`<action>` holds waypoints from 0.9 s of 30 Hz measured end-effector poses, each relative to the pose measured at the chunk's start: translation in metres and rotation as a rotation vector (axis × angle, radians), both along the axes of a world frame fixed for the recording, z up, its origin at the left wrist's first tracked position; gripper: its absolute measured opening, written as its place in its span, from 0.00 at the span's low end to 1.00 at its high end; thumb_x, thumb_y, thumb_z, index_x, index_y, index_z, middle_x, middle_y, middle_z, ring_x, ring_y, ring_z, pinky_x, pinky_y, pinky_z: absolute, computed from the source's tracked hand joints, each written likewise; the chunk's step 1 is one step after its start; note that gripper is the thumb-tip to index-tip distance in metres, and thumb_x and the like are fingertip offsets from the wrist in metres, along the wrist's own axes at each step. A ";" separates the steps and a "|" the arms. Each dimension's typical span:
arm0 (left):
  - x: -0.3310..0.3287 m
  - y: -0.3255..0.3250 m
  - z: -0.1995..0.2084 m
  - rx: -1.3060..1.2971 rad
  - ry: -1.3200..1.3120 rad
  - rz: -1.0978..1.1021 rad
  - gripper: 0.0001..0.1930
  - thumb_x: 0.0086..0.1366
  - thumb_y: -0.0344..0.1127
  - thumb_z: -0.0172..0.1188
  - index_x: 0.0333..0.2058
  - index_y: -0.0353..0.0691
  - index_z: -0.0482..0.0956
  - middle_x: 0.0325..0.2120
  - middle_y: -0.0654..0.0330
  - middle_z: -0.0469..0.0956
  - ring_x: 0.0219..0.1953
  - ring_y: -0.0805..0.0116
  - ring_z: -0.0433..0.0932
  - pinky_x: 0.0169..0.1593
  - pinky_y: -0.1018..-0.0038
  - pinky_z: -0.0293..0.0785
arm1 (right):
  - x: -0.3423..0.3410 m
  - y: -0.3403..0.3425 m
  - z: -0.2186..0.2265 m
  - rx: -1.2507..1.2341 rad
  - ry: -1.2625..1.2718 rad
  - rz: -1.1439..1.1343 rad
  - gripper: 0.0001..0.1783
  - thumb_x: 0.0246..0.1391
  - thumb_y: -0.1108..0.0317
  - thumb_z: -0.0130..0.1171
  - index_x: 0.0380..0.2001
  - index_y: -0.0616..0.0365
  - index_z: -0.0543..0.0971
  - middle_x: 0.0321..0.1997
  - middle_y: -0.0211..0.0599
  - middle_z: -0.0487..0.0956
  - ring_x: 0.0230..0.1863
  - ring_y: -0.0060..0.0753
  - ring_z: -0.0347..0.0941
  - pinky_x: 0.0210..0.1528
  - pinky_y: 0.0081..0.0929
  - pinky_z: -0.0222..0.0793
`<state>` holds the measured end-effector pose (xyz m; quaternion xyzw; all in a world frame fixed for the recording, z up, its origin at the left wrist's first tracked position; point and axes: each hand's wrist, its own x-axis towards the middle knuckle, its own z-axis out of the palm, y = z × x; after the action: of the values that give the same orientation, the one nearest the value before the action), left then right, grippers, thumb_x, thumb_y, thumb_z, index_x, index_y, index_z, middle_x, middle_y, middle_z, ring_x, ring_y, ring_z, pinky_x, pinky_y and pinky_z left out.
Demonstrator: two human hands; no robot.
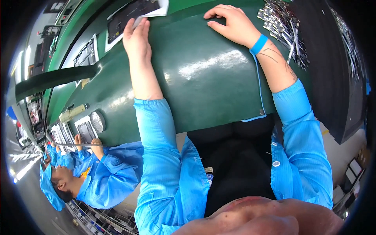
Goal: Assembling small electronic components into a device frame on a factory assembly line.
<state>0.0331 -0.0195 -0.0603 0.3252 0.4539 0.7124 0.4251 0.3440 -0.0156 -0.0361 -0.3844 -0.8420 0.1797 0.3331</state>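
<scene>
My left hand (139, 43) reaches to the far left of the green mat (207, 94), beside a flat black panel (131, 17) in a white border. A pale strip (138, 22) shows between its thumb and fingers; what it is made of I cannot make out. My right hand (235, 25) rests at the mat's far side, thumb and fingertips apart, with nothing in it. On that wrist sits a blue wristband (259, 44), its thin blue cord (259, 86) running down to the near edge of the mat.
Right of my right hand lies a heap of shiny metal strips (288, 33). A co-worker in blue (105, 178) sits on the left, hands at another panel (86, 129) near a round ribbed dish (97, 121). A dark curved bar (55, 81) crosses the left side.
</scene>
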 end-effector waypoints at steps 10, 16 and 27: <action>0.067 -0.019 -0.008 -0.038 0.246 0.068 0.32 0.67 0.21 0.60 0.67 0.25 0.59 0.60 0.39 0.71 0.61 0.58 0.76 0.65 0.68 0.73 | 0.020 0.006 -0.006 0.125 -0.005 0.000 0.12 0.56 0.64 0.65 0.43 0.54 0.84 0.41 0.35 0.84 0.43 0.39 0.81 0.48 0.33 0.78; 0.090 -0.024 -0.005 -0.028 0.731 -0.092 0.18 0.68 0.25 0.61 0.56 0.33 0.76 0.59 0.53 0.73 0.59 0.65 0.76 0.66 0.71 0.71 | 0.072 0.009 0.049 0.168 0.289 -0.387 0.08 0.56 0.68 0.62 0.36 0.59 0.86 0.35 0.48 0.85 0.37 0.47 0.84 0.43 0.36 0.79; 0.097 -0.027 0.011 -0.004 1.102 -0.055 0.15 0.67 0.29 0.63 0.52 0.39 0.82 0.59 0.53 0.74 0.59 0.64 0.77 0.63 0.71 0.74 | 0.159 0.041 0.030 0.127 0.144 -0.844 0.08 0.54 0.71 0.62 0.36 0.61 0.86 0.37 0.53 0.86 0.42 0.49 0.85 0.50 0.36 0.78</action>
<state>0.1301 -0.0470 -0.0489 0.6611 0.6019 0.4243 0.1435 0.5033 0.0253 -0.0063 -0.6602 -0.5950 0.0022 0.4584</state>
